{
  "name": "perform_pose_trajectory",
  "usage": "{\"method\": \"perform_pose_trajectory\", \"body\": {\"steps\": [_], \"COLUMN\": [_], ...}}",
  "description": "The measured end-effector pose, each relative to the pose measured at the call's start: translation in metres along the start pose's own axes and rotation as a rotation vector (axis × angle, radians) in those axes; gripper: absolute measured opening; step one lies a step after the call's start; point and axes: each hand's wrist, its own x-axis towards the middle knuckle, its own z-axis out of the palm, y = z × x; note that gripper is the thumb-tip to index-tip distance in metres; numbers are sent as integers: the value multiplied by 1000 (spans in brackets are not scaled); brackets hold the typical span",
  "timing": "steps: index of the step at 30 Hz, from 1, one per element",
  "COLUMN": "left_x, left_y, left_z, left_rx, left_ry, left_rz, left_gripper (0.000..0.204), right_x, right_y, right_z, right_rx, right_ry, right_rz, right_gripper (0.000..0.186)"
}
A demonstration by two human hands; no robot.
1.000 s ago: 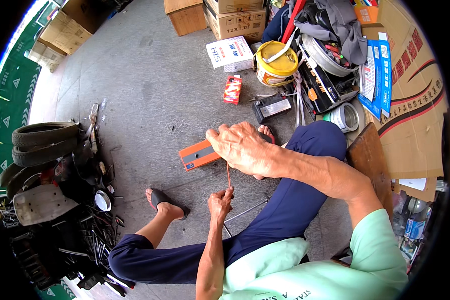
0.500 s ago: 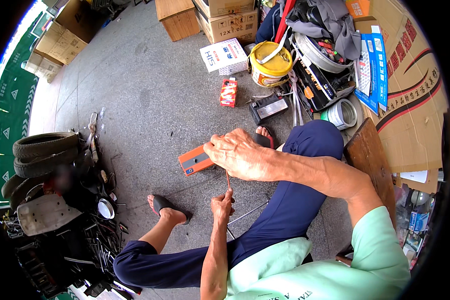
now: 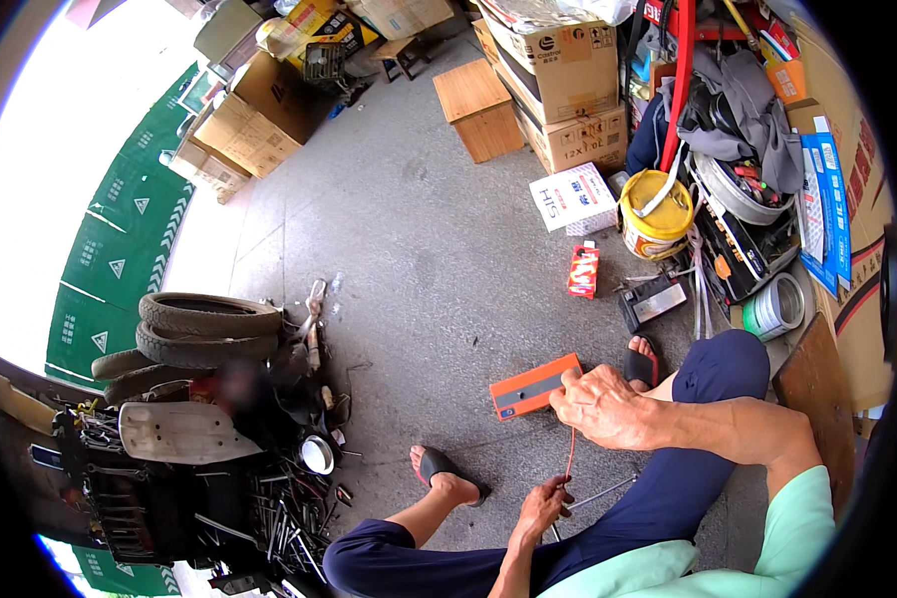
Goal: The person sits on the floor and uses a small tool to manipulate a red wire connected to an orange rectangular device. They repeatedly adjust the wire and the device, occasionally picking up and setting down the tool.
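My right hand (image 3: 613,407) is closed around the right end of a flat orange case (image 3: 513,397), held above the floor. The case has a grey strip with a small black knob along its face. From beneath my right hand a thin red cord (image 3: 572,453) runs down to my left hand (image 3: 542,505). The left fingers are pinched together on that cord. Thin metal rods (image 3: 606,492) show beside my left hand, between my legs; what they belong to is hidden.
Stacked tyres (image 3: 209,317) and a heap of tools (image 3: 289,528) lie on the left. To the right are a red box (image 3: 584,271), a black battery (image 3: 653,302), a yellow bucket (image 3: 658,214) and an open can (image 3: 773,307). Cardboard boxes (image 3: 568,75) stand behind.
The view has swung up and left, so the whole scene sits lower and further right. A longer stretch of red cord shows between my hands. Both hands keep their grips.
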Motion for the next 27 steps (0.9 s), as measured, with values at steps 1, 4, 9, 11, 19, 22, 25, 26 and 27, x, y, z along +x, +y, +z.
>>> {"method": "perform_pose_trajectory", "body": {"steps": [1,4,9,11,19,22,25,26,27], "left_x": [-4,-29,-27,-20,17,37,60,70,82], "left_y": [-2,2,-12,-17,2,-26,-48,-53,-60], "left_z": [0,0,1,4,20,23,27,28,29], "left_rx": [64,134,407,517,906,848,751,723,596], "left_ry": [-17,18,218,263,222,218,168,140,114], "left_rz": [-18,19,168,227,68,-13,-30,-22,-27], "left_gripper": [37,38,33,30,29,31,38,42,44], "right_x": [-1,4,4,4,2,8,8,6,3], "right_y": [2,3,4,3,2,1,0,0,2], "right_z": [1,1,1,3,-3,10,-1,-9,-11], "right_rx": [10,86,143,130,129,111,109,99,90], "right_ry": [8,5,10,-7,-22,-79,-91,-93,-87], "right_rz": [5,2,58,52,20,4,-2,6,16], "right_gripper": [20,17,13,13,16,17,17,17,17]}}
